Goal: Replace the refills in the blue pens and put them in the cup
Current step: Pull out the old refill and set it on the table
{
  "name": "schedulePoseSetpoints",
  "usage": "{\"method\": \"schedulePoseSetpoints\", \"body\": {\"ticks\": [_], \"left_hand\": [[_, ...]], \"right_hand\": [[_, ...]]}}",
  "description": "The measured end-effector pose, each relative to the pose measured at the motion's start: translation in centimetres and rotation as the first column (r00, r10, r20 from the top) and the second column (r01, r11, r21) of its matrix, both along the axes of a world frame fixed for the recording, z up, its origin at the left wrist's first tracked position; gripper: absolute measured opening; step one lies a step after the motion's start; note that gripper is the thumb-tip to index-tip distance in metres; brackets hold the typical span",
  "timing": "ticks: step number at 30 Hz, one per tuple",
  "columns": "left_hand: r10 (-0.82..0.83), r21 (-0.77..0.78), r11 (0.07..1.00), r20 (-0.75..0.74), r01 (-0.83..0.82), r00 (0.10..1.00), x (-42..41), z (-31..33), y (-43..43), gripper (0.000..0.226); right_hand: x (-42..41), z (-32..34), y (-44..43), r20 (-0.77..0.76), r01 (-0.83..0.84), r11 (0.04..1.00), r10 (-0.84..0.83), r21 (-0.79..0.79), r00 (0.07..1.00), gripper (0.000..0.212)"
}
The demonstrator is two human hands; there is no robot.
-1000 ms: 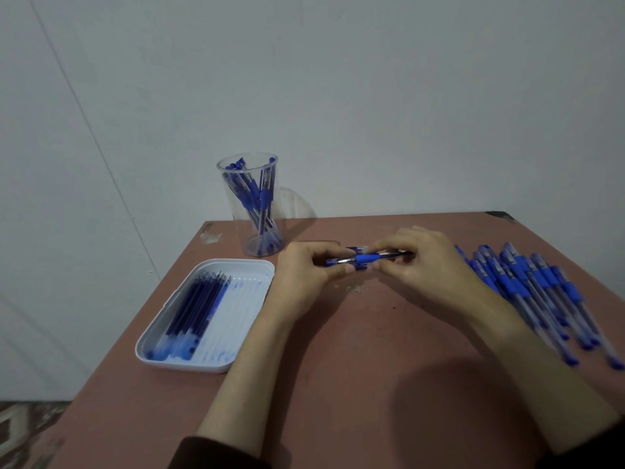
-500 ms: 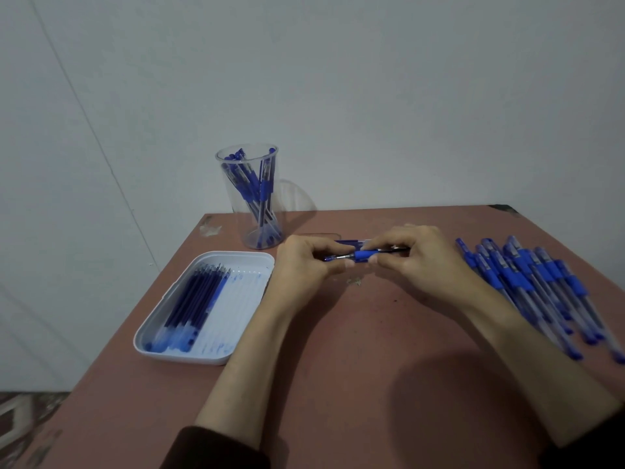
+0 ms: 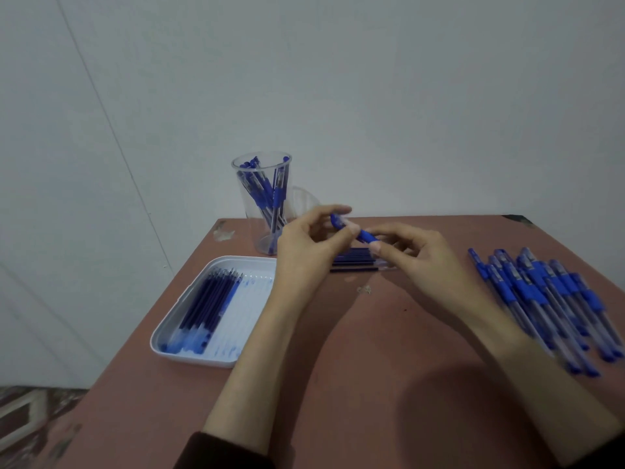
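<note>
Since the earlier frame we have lifted the pen [image 3: 358, 232] from its level line just over the table [image 3: 372, 384] and tipped it. Its blue upper end now points up and left toward the cup [image 3: 250, 214], and the blue grip end sits lower on the right. Our left hand [image 3: 311, 255] pinches the upper part of the barrel between thumb and fingers. Our right hand [image 3: 419, 262] pinches the grip end between thumb and forefinger. Both are closed on the same pen, which hangs in the air in front of the cup, near it but not over its mouth.

We judge that we are screwing the grip section on (or off; the seam is hidden under our fingertips, so we cannot tell which). To do it well, we keep the left hand steady as the anchor and let only the right fingers roll. We hold the two halves in one straight line, so the thread does not cross and the refill inside does not bend. A light pinch should be enough.

Loose refills [image 3: 355, 262] lie on the table just behind our hands. More sit in the white tray [image 3: 189, 358] on the left, and the pile of pens [image 3: 548, 299] waits on the right.
</note>
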State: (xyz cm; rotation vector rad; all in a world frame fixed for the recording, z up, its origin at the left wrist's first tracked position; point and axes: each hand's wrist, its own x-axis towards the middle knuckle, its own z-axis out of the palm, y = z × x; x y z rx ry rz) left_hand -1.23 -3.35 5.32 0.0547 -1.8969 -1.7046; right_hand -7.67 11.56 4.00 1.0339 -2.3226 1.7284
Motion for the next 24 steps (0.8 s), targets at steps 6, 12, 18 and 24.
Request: {"method": "schedulePoseSetpoints", "body": {"ticks": [6, 12, 18, 24], "left_hand": [[0.356, -0.053, 0.914, -0.373, -0.403, 0.857, 1.4, 6.5, -4.4, 0.021], [0.447, -0.322, 0.701, -0.496, -0.636, 0.744, -0.7, 10.8, -8.5, 0.026], [0.429, -0.572, 0.674, -0.212, -0.467, 0.878, -3.2, 8.4, -9.3, 0.032], [0.557, -0.755, 0.519, -0.056, -0.4, 0.829, -4.4, 8.1, -10.6, 0.019]], "right_hand": [[-0.8, -1.6, -0.3, -0.03, 0.114, 0.971, -0.11, 0.209, 0.993, 0.063], [-0.1, -1.8, -0.9, -0.143, 0.11, 0.948, -0.069, 0.299, 0.987, 0.056], [-0.4, -2.0, -0.8, -0.154, 0.116, 0.945, -0.071, 0.307, 0.985, 0.053], [-0.9, -2.6, -0.9, -0.194, 0.12, 0.936, -0.057, 0.332, 0.979, 0.061]]}}
